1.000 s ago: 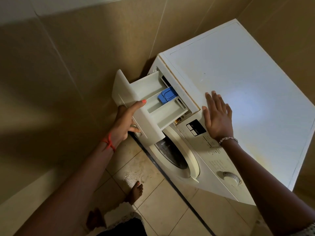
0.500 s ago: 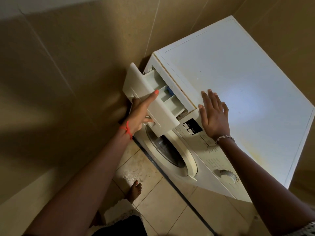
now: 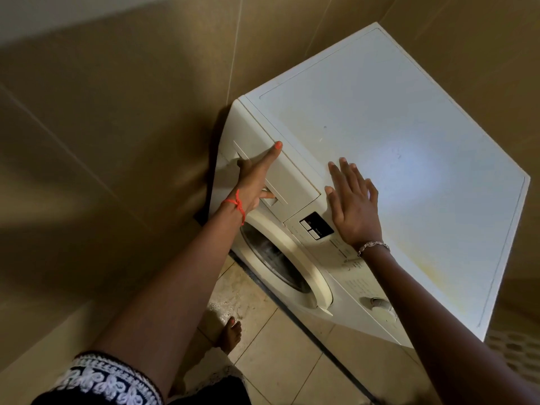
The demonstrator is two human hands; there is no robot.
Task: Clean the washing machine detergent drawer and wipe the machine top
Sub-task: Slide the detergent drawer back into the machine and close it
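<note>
Drawer is in, sitting flush in the front panel at the top left corner of the washer. Left hand is on it: thumb stretched up across the drawer face, fingers hooked into the handle recess below. Right hand lies flat on the top by the front edge, fingers straight and spread, holding nothing. The hands are near each other, not touching. Below the right hand are the dark display and the dial; the round door sits under the drawer. A bare foot stands on the tiled floor.
</note>
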